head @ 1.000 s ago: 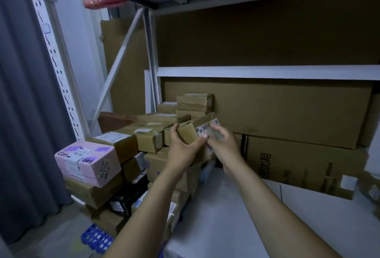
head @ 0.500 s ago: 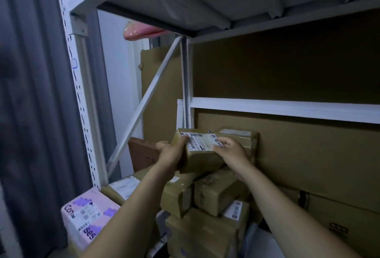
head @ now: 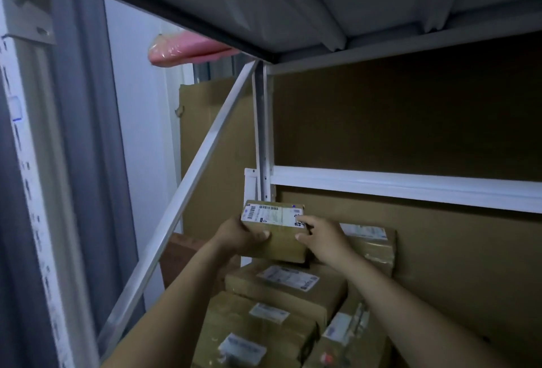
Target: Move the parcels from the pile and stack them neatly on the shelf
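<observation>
Up from the level of the pile comes the parcel (head: 278, 246), carried higher between both hands than it was a moment ago, its white label now facing upward. The view has tilted up with it, so the pink box low on the left has dropped out of sight.

At far left hangs a grey curtain (head: 88, 147), beside the shelf's perforated post (head: 26, 206). A diagonal brace (head: 187, 200) runs up toward a pink wrapped bundle (head: 187, 51) on the level above.

The left hand (head: 240, 235) grips the parcel's left end, thumb curled across the front face. The parcel sits right at the top of the stacked parcels (head: 289, 282), in front of the rear post and below the white crossbeam (head: 410, 187); whether its underside touches the box beneath, I cannot tell. The right hand (head: 324, 240) pinches the right end, fingertips on the label and thumb on the front. Just beyond it lies a taped parcel (head: 369, 246) against the brown cardboard backing (head: 410, 118).

By my judgement, the lift is done and placement is in hand: squaring this parcel onto the stack remains, with more parcels probably to follow.
</observation>
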